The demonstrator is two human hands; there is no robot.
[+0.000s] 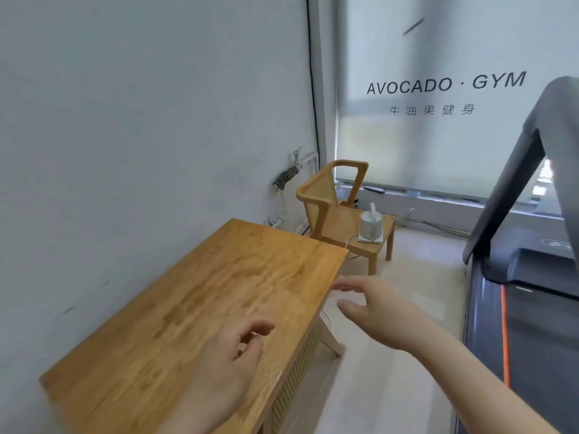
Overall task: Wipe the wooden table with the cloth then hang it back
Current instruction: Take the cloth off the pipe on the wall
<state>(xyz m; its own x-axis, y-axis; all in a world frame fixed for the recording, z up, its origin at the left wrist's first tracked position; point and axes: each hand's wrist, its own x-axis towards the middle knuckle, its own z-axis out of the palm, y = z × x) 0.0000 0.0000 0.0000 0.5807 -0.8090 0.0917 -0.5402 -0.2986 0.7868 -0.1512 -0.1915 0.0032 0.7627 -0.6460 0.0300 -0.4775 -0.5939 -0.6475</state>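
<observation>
grip: I see both hands empty; left hand point(224, 364) loosely curled over wooden table point(175, 311), right hand point(372, 308) spread wide past its edge.
cloth point(285, 179): draped on wall pipe, well apart from both hands.

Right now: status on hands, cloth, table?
Both hands empty, open: left hand over the table, right hand past its edge. Cloth hanging on the wall pipe, untouched. Chair with kettle stands beside the pipe.

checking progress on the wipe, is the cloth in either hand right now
No, both the left hand and the right hand are empty, and the cloth hangs on the wall pipe beyond the wooden table.
</observation>
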